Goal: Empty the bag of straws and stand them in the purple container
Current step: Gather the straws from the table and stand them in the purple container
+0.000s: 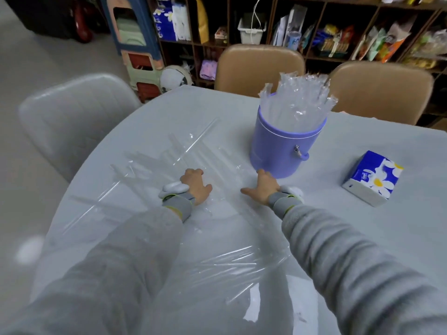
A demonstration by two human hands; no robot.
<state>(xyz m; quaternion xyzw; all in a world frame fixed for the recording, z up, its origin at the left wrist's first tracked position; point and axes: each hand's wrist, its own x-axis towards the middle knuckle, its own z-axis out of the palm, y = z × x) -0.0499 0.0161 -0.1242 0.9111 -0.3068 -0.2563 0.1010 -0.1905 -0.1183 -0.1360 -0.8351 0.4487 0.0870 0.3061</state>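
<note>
Fingers of left hand (196, 186) curled onto loose straws (193, 141) mid-tabletop, right hand (262, 187) spread flat beside purple container (285, 143) near far edge: gather into one bundle, insert upright.

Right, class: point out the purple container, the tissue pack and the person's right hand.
purple container (283, 151), head view, front wall.
tissue pack (373, 177), head view, blue flowered top.
right hand (262, 187), head view, back of the hand.

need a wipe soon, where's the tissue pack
In the head view, the tissue pack lies on the table at right, just right of the purple container.
</note>
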